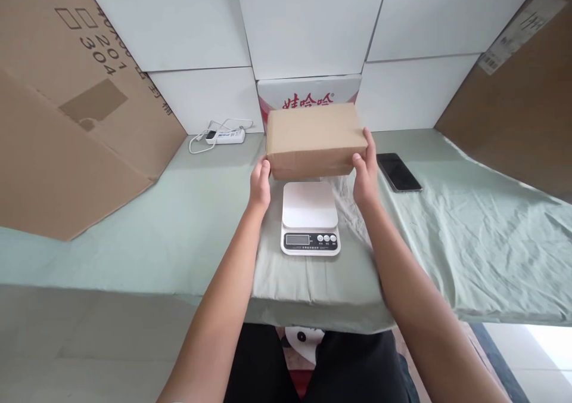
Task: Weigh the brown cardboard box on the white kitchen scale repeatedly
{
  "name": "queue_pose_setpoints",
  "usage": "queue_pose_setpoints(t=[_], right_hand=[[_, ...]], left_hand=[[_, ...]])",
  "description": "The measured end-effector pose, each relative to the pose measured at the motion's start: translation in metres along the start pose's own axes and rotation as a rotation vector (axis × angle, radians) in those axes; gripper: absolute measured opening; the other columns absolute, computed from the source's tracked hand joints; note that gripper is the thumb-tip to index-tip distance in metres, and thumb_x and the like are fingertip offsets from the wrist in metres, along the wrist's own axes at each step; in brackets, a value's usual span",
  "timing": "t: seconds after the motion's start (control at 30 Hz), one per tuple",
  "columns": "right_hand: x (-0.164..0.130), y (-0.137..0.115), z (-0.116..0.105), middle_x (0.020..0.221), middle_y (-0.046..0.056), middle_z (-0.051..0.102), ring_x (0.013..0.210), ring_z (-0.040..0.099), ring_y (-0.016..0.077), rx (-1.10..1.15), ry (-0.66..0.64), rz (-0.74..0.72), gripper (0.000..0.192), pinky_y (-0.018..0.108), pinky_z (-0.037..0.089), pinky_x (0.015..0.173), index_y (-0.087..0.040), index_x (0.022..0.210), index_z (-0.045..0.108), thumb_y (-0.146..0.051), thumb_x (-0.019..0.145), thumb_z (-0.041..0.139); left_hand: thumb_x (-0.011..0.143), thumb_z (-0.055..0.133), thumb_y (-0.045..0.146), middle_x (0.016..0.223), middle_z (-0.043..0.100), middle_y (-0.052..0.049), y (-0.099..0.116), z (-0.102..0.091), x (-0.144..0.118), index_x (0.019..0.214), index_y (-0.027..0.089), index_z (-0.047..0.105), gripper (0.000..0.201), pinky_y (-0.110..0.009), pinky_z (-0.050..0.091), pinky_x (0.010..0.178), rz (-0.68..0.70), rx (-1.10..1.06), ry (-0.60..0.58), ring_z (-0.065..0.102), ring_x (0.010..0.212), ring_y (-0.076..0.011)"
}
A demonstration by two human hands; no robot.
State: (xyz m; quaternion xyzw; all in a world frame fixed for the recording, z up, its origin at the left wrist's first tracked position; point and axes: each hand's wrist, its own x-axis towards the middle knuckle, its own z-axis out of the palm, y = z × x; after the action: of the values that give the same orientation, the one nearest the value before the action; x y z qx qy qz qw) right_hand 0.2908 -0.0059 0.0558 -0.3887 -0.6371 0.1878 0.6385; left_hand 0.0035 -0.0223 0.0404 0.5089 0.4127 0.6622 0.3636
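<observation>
A closed brown cardboard box (pixel 313 138) is gripped between my two hands at its short ends. My left hand (pixel 260 182) presses its left end and my right hand (pixel 365 170) its right end. The box hovers just beyond and above a small white kitchen scale (pixel 310 217) with a blank display and round buttons on its front. The scale's platform is bare. Whether the box's far edge rests on the table cannot be told.
A pale green cloth (pixel 469 242) covers the table. A black phone (pixel 398 172) lies right of the box, a white power strip (pixel 224 135) with cable at the back left. Large cardboard sheets (pixel 67 111) lean at both sides. A red-and-white carton (pixel 308 92) stands behind the box.
</observation>
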Motion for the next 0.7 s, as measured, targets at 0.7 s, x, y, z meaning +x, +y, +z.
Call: queue_pose_setpoints(t=[0.7], right_hand=[[-0.018,0.050,0.008,0.181,0.014,0.056,0.173,0.047,0.0411,0.013,-0.019,0.209,0.098,0.073,0.036,0.147,-0.031,0.173,0.046,-0.086,0.094,0.064]], left_hand=[[0.091,0.066,0.100,0.148,0.083,-0.014,-0.044,-0.004,0.006,0.130,0.026,0.080,0.085,-0.049,0.057,0.130,-0.173,0.043,0.020,0.073,0.150,-0.0369]])
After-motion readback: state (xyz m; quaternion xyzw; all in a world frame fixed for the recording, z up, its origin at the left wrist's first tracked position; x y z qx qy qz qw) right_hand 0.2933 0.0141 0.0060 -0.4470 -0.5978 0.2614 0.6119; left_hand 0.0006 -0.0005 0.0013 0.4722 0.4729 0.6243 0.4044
